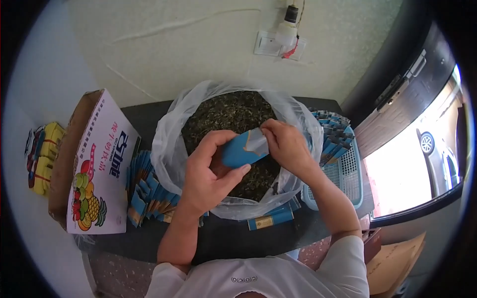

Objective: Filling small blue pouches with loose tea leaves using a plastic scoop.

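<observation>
My left hand (210, 171) is wrapped around a blue paper packet (238, 151) with a gold-edged opening. At that opening, the fingers of my right hand (287, 147) pinch a pale, shiny inner liner (257, 141). Both hands are above a large clear plastic bag (167, 138), its mouth spread wide. Dark dried leaves (231, 108) fill the bag, possibly tea. The packet hides part of them, and its inside cannot be seen.
Flat blue packets (152, 193) are stacked left of the bag; others (271, 220) lie before it. A light-blue plastic basket (359, 182) holds several upright packets (331, 138). A printed cardboard box (100, 167) stands left on the dark table (231, 238). A door (402, 85) is open at right.
</observation>
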Available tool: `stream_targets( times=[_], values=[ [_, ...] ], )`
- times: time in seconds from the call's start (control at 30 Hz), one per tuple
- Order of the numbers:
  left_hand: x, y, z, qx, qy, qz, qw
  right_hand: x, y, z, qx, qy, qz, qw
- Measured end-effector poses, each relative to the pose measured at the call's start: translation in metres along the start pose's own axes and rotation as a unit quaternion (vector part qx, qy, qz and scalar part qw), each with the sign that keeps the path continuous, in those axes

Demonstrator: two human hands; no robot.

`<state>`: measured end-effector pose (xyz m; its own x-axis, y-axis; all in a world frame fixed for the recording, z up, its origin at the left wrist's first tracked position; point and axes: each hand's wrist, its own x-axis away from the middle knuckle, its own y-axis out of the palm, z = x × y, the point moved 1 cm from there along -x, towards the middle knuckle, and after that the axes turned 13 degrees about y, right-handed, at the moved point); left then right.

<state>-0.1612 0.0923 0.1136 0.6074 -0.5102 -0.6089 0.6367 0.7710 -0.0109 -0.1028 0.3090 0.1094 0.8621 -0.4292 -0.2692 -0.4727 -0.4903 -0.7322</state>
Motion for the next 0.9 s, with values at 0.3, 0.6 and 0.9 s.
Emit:
stream_targets(
  times=[0.3, 0.6, 0.9],
  values=[
    [-0.002, -0.005, 0.006, -0.024, 0.014, 0.007, 1.0, -0.015, 0.041, 0.012, -0.255, 0.074, -0.161, 0.951],
    [-0.002, -0.009, 0.001, -0.062, 0.015, 0.003, 0.998, -0.015, -0.018, 0.001, -0.317, 0.162, -0.143, 0.923],
    [-0.001, -0.008, -0.014, -0.086, -0.021, 0.022, 0.996, -0.007, -0.062, -0.021, -0.324, 0.118, -0.099, 0.933]
  ],
)
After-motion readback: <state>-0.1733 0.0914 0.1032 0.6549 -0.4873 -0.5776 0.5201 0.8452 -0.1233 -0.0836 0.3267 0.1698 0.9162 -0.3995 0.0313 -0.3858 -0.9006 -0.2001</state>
